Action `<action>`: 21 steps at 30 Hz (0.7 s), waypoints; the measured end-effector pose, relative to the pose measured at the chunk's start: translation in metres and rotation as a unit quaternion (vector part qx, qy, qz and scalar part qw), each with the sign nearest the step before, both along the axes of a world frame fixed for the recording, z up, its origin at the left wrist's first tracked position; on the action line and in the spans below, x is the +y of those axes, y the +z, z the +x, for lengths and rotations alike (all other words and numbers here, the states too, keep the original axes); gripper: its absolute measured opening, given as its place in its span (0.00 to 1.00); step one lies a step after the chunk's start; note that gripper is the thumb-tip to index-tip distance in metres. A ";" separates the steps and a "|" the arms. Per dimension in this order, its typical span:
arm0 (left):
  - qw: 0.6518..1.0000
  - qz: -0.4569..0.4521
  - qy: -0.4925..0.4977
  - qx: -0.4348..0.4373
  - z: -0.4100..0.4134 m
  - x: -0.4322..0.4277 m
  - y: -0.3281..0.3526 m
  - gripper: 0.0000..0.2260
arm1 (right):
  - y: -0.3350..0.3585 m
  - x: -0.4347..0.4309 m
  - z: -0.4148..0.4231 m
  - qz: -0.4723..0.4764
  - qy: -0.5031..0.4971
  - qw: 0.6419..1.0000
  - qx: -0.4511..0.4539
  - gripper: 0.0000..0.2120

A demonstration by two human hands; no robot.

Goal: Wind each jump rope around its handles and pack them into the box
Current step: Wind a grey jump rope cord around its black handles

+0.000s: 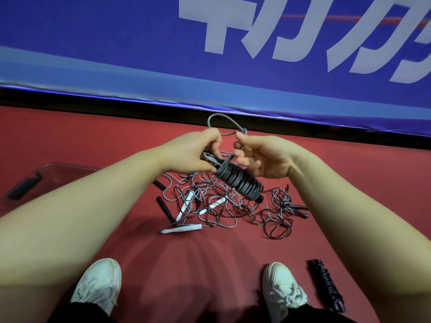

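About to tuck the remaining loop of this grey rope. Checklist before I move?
1. Left hand grips the handles at their top end: ok.
2. Grey rope coils sit snug on the handles: ok.
3. Right hand pinches the free loop: ok.
4. Free loop clear of the floor pile: cannot tell.
5. Black wound bundle packed in the box: not ok, it lies on the floor.
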State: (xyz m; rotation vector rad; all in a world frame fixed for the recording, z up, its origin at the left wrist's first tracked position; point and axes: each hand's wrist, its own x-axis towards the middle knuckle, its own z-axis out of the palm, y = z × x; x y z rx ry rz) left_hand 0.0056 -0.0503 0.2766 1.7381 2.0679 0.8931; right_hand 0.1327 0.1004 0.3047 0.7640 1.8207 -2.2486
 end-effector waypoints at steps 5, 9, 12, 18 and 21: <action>0.989 0.017 -0.040 -0.142 0.012 0.001 0.009 0.20 | -0.001 0.016 -0.003 -0.037 -0.064 0.997 0.021 0.10; 0.976 0.017 -0.077 -0.202 0.020 -0.003 0.019 0.21 | -0.005 0.029 -0.003 -0.110 -0.105 0.988 0.029 0.05; 0.965 0.022 -0.111 -0.235 0.032 -0.001 0.028 0.26 | -0.016 0.034 0.000 -0.145 -0.091 0.985 0.027 0.13; 0.953 0.091 -0.034 -0.286 0.041 0.008 0.037 0.18 | -0.062 0.020 -0.007 -0.239 -0.076 0.968 -0.007 0.13; 0.945 0.125 0.054 -0.298 0.030 0.010 0.036 0.16 | -0.049 0.033 -0.008 -0.034 -0.041 0.996 -0.065 0.18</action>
